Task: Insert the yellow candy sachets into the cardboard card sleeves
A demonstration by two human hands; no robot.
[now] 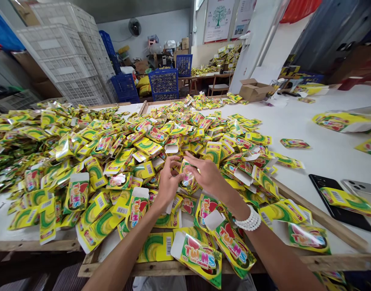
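Observation:
Between my two hands is a small yellow-and-green printed carton [188,182], held upright over the heap. My left hand [167,181] grips its left side, thumb across the front and fingers bent behind. My right hand [207,174], with white beads at the wrist, closes on its upper right side, fingers near the top edge. Part of the carton is hidden by the fingers. Around both hands lies a deep pile of similar cartons [137,210] marked TWINS, several with white end flaps standing open. One such carton [200,256] lies near the table's front edge, below my hands.
A wooden strip [321,218] runs along the white table [294,129] at right. Beyond it lie a black phone [340,202] and a cardboard box [254,89]. Shiny packets [3,169] heap at far left. White crates [64,56] and blue crates [163,83] stand behind.

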